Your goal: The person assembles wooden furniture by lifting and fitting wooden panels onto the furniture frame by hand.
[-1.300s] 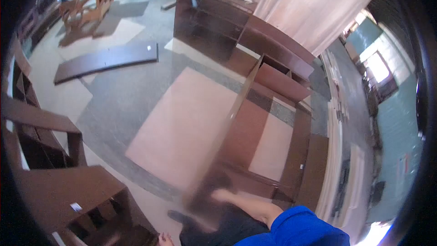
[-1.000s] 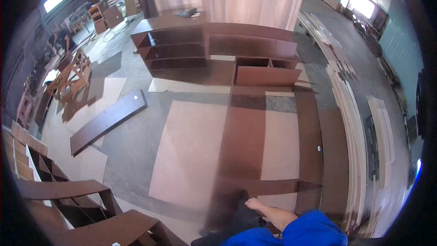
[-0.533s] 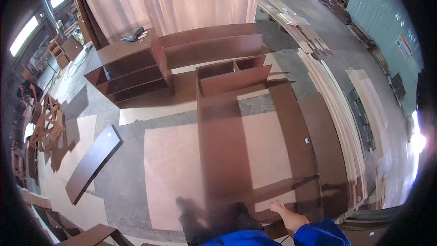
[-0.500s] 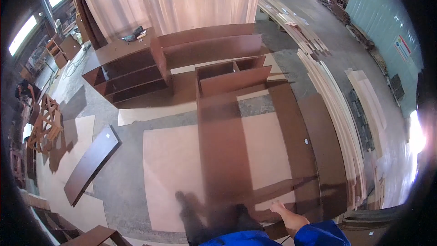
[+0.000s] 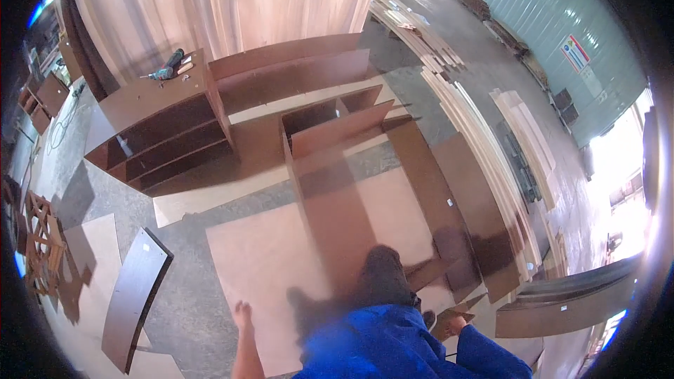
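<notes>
My left hand [image 5: 243, 314] hangs at the lower left over a pale sheet [image 5: 260, 260] on the floor, holding nothing, its fingers partly apart. Low on the right, my right hand [image 5: 457, 325] is beside a small brown board piece [image 5: 442, 323]; blur and its small size hide whether the fingers grip it. Ahead of me a brown cabinet frame [image 5: 337, 126] with a divider lies on the sheets. Left of it stands a brown shelf unit [image 5: 165, 130], with a cordless drill [image 5: 167, 69] on top. One dark knee reaches forward below my blue clothing.
A curved brown panel [image 5: 135, 295] lies at the left, near a wooden trestle [image 5: 43, 245]. Long brown boards [image 5: 435, 182] and pale timber strips [image 5: 484, 161] run along the right. Curved brown panels [image 5: 562, 316] are stacked at the lower right. A tall pale wood panel stack [image 5: 225, 7] stands behind.
My view has turned and the scene has shifted left. My left hand has come into view at the lower left. The right hand has moved right, and a knee now shows forward.
</notes>
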